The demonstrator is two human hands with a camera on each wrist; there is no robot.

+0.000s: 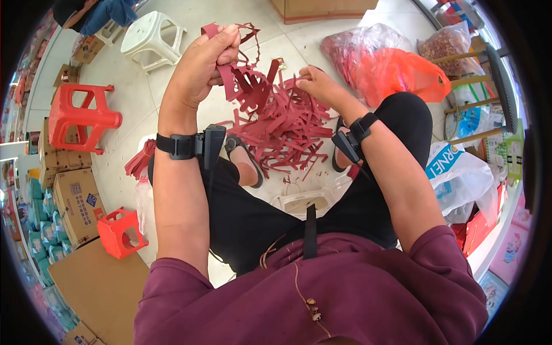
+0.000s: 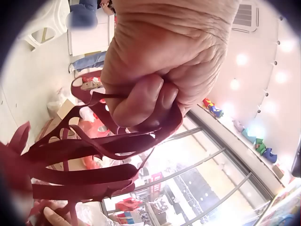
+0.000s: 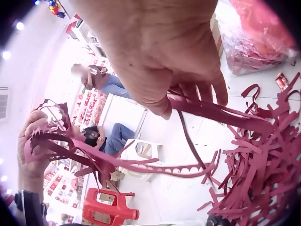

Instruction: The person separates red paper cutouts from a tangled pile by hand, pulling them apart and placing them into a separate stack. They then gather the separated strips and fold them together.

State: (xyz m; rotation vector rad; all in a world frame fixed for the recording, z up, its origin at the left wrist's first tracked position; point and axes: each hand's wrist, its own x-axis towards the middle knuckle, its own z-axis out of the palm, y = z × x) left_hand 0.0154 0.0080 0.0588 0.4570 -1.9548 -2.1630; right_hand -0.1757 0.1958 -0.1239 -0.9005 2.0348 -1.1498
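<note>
My left hand (image 1: 198, 66), raised over the floor, grips a bunch of dark red cut strips (image 1: 248, 86), some with scalloped or toothed edges. In the left wrist view its fingers curl round a looped strip (image 2: 167, 129), and more strips trail away from it. Lower and to the right, my right hand (image 1: 322, 86) pinches a flat dark red strip (image 3: 211, 113) between thumb and fingers, as the right wrist view shows. Beneath both hands a loose pile of dark red strips (image 1: 287, 129) spreads on the floor between the feet.
Clear and orange plastic bags (image 1: 397, 75) stand beyond the right knee. A white stool (image 1: 152, 40) and red stools (image 1: 83, 118) are at the left, near cardboard boxes (image 1: 77, 204). A tied bundle of strips (image 1: 141, 158) lies by the left leg. Another person (image 3: 110, 139) sits farther off.
</note>
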